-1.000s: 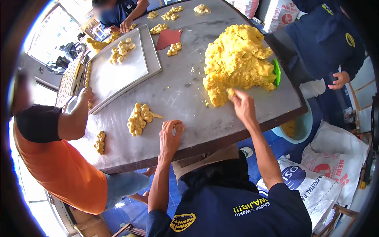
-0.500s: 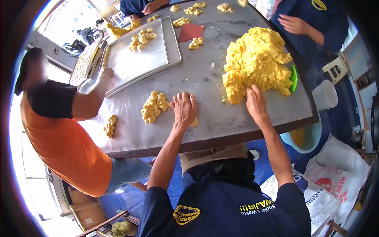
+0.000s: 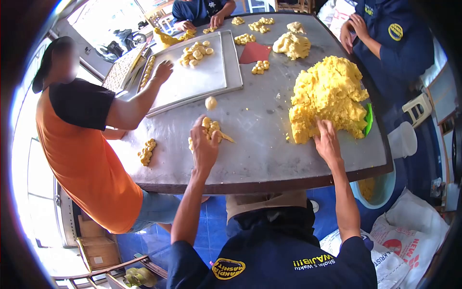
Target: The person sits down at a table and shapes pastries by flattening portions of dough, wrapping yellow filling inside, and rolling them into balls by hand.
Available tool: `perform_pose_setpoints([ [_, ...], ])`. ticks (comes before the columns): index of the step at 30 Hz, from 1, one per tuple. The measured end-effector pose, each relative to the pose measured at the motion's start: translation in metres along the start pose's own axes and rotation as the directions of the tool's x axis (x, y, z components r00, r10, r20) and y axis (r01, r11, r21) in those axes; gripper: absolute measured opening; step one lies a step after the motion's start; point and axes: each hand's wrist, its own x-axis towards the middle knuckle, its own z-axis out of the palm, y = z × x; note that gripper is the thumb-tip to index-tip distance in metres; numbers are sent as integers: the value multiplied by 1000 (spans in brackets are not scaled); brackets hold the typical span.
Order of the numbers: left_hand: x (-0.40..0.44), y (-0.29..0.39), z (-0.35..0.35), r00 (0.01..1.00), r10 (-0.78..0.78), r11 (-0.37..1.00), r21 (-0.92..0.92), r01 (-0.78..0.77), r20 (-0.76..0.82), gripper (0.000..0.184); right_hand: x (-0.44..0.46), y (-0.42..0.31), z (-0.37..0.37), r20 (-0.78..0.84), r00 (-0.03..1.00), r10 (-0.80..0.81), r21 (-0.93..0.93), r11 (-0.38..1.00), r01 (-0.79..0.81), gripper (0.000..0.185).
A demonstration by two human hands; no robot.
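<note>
My left hand (image 3: 204,147) is over a cluster of small pale dough pieces (image 3: 211,126), fingers apart, partly covering them. A thin flattened dough piece (image 3: 225,137) lies at the cluster's right side. Just beyond the fingertips is a round dough ball (image 3: 211,103); I cannot tell whether it touches the table. At the near edge of a big crumbly yellow mound (image 3: 327,91), my right hand (image 3: 328,144) touches the mass with its fingers stretched out and slightly apart. A green scraper (image 3: 368,119) sticks out at the mound's right side.
A metal tray (image 3: 192,86) holding dough balls lies left, where a person in orange (image 3: 91,154) reaches over it. Another dough cluster (image 3: 147,152) sits near that person. Pale dough lumps (image 3: 292,45) and a red sheet (image 3: 254,53) are farther back. Two more people stand around the table.
My left hand has lifted from the table and moved left to the dough cluster. A dough ball now shows beyond it. A large pale lump has appeared at the back; the whole view has shifted.
</note>
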Motion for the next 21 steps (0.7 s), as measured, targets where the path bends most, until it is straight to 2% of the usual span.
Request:
perform_pose_setpoints([
  [1,-1,-4,1,978,114,979,146,-141,177,51,-2,7,5,9,1000,-26,24,999,25,57],
  [3,-2,-19,8,815,230,818,349,-458,531,50,-6,19,15,16,996,-86,72,994,85,57],
  [4,-3,-25,11,717,265,827,231,-513,644,46,-8,20,18,-4,996,-87,82,993,87,54],
  [5,-8,-36,21,746,403,812,169,-559,531,36,-9,20,16,11,999,-47,87,995,46,52],
  [7,5,-46,18,705,300,788,249,-562,643,26,-14,15,12,44,998,42,102,994,-47,47],
  [8,8,-51,18,787,373,795,267,-544,492,19,-18,12,10,65,995,70,123,989,-78,44],
  [10,14,-71,26,871,286,817,374,-439,399,18,-25,2,-2,118,986,120,153,979,-138,38],
  [11,15,-80,29,908,240,826,419,-377,343,17,-30,-1,-2,36,997,68,112,991,-71,37],
  [12,17,-65,19,909,287,861,334,-384,303,20,-35,-6,-1,-44,999,12,67,998,-9,36],
  [13,17,-67,19,894,279,864,315,-393,350,21,-40,-9,0,-122,991,-46,16,999,48,36],
  [14,17,-69,18,877,270,867,295,-401,398,21,-44,-10,3,-120,992,-47,-20,999,45,38],
  [15,15,-70,17,857,260,871,275,-407,445,21,-44,-8,6,-63,998,-12,6,1000,12,39],
  [16,13,-67,18,870,289,867,276,-414,399,20,-43,-2,9,-3,1000,23,30,999,-23,41],
  [18,19,-66,18,880,241,843,360,-399,410,16,-33,-5,4,79,991,111,103,988,-118,44],
  [19,22,-55,13,883,213,830,400,-389,418,14,-29,-5,8,34,995,96,95,991,-99,45],
  [20,27,-45,8,900,148,861,395,-321,409,11,-28,-1,14,-5,997,83,83,993,-83,46],
  [21,40,-36,2,885,-61,911,387,-140,462,13,-27,1,16,-44,997,70,69,995,-67,46],
])
